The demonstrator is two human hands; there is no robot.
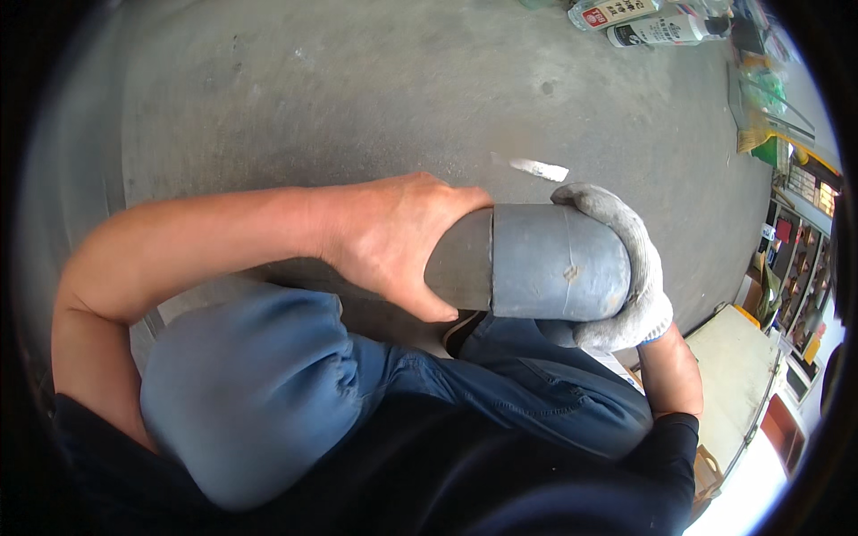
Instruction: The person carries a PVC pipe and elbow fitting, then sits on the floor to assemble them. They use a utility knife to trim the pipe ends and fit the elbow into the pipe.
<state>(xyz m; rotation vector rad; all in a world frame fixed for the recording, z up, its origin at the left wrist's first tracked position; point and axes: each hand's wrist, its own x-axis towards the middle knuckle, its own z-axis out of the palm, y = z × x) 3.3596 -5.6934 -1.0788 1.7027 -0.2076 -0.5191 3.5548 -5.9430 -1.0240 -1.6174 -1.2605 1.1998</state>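
A smooth grey plastic pipe fitting (556, 261) with a rounded end is held level above my lap. Its left edge meets a darker grey pipe (460, 268), with a thin seam line between them. My bare left hand (384, 237) wraps around the pipe, thumb on the near side and fingers over the far side. A white knit glove covers my right hand (639, 277), which cups the rounded end from the right. The undersides of both pieces are hidden.
Beyond my hands, a white scrap (540, 169) lies on the grey concrete floor (340, 98). Plastic bottles (661, 31) lie at the far right. A yellow broom (756, 140), a pale panel (728, 375) and a filled shelf (794, 268) stand along the right side.
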